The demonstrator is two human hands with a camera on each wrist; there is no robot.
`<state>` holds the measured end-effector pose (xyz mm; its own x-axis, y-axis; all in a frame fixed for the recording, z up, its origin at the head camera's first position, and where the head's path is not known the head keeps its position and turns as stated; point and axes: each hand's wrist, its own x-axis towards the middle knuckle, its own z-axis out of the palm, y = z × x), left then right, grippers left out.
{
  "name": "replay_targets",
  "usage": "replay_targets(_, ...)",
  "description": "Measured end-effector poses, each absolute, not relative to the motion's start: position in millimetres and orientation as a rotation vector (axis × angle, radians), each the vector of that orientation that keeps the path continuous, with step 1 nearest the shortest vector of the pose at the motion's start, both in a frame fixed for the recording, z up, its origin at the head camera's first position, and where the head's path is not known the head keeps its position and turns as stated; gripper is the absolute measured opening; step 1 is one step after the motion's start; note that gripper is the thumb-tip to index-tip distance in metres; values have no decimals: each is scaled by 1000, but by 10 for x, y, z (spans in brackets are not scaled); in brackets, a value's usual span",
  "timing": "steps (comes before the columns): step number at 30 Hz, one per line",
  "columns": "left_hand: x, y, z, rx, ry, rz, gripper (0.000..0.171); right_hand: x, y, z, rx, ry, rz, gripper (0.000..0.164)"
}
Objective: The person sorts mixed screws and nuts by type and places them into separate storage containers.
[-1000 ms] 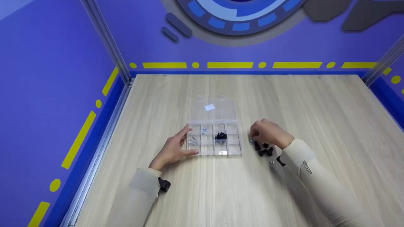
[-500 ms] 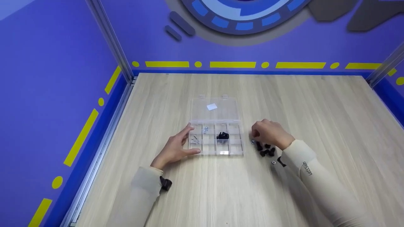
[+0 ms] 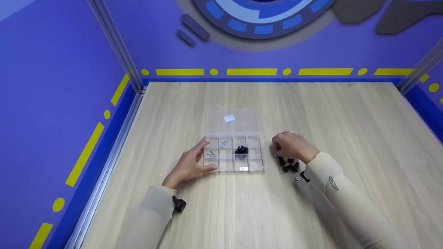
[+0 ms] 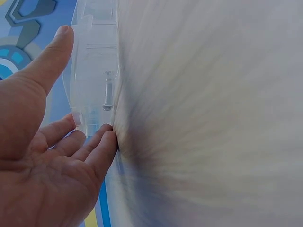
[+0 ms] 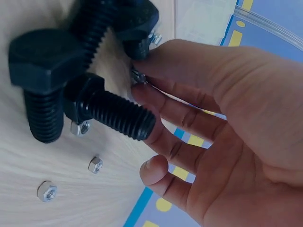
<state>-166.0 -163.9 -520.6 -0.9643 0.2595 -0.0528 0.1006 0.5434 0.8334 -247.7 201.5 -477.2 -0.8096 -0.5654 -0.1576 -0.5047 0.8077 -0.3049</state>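
A clear plastic compartment box (image 3: 256, 162) lies with its lid folded back. My left hand (image 3: 188, 166) spans its left side, thumb near the front corner; in the left wrist view its fairly straight fingers (image 4: 102, 151) touch the box wall. Right of the box, my right hand (image 3: 292, 147) bends over a group of black plastic-looking hex bolts (image 5: 45, 61). Between thumb and index finger it pinches a small silver nut-like piece (image 5: 138, 75), mostly covered by the fingertips. Inside the box are black bolts (image 3: 241, 150), silver screws (image 3: 211, 155) and small bluish-silver pieces (image 3: 223, 143).
Silver hex nuts (image 5: 47, 191) lie on the wooden table (image 3: 166, 114) among and beside the bolts. A black curved strip (image 3: 305, 176) shows by the right cuff. A white label (image 3: 229, 118) is on the lid. Blue panels (image 3: 62, 86) enclose the table's back and sides.
The view shifts slightly with the head. Both hands keep nearly the same places, the right one staying low at the near pile of bolts and nuts.
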Motion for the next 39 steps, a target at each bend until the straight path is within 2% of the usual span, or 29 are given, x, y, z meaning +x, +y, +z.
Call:
replay_targets(5, -1634, -1653, -5225, 294, 2611, 1392, 91, -2467, 2003, -4780, -856, 2758, -402, 21)
replay_targets(17, -1667, -1644, -5216, 323, 2613, 1389, 89, -2499, 2016, -4660, -988, 2804, -473, 14)
replay_targets(25, -1663, -1638, -5222, 350, 2608, 1408, 95, -2485, 1984, -4615, -1007, 2833, -470, 9)
replay_targets(39, -1669, -1638, -5230, 349, 2613, 1414, 96, -2526, 1876, -4589, -1171, 2857, -611, 12)
